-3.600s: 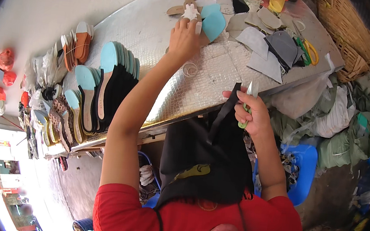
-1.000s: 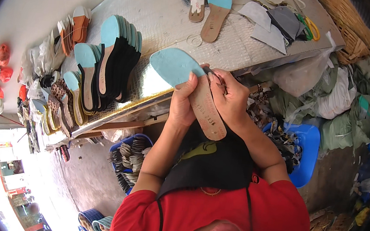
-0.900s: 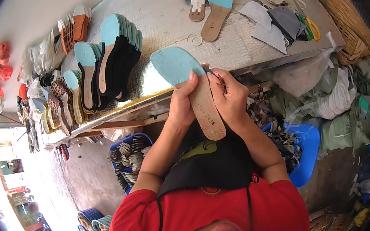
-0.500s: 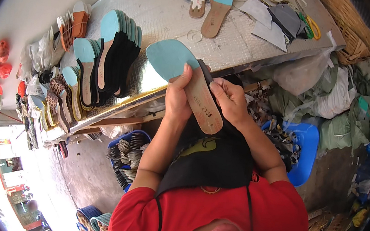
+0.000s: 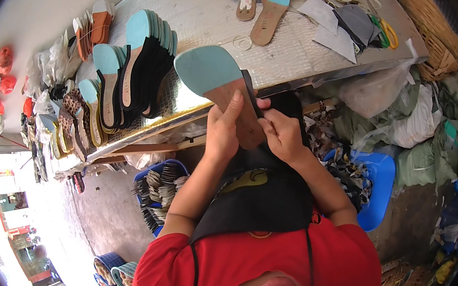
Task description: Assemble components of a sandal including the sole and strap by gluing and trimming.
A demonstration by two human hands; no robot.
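A shoe insole [image 5: 209, 72] with a blue-green toe part and a brown heel part is held up in front of my chest, toe end toward the bench. My left hand [image 5: 224, 126] grips its left side, thumb flat on the brown face. At its right edge my right hand [image 5: 282, 131] pinches a strip of black material [image 5: 250, 89] that runs along the insole's side. Some of my right fingers are hidden behind it. Beyond, on the bench, lies a similar single insole [image 5: 269, 17] next to a smaller white-and-brown one [image 5: 246, 4].
Stacks of black-edged insoles [image 5: 152, 49] stand on the silvery workbench [image 5: 210, 11] at the left. Grey scraps [image 5: 332, 33] and yellow-handled scissors [image 5: 388, 34] lie at its far right. A blue basin [image 5: 377, 188] of scraps and a blue basket [image 5: 160, 191] of dark pieces stand below.
The insole has tilted, its heel end turning away and its toe end shifting slightly left. My left thumb sits lower relative to the toe part; my right hand still pinches the black edge.
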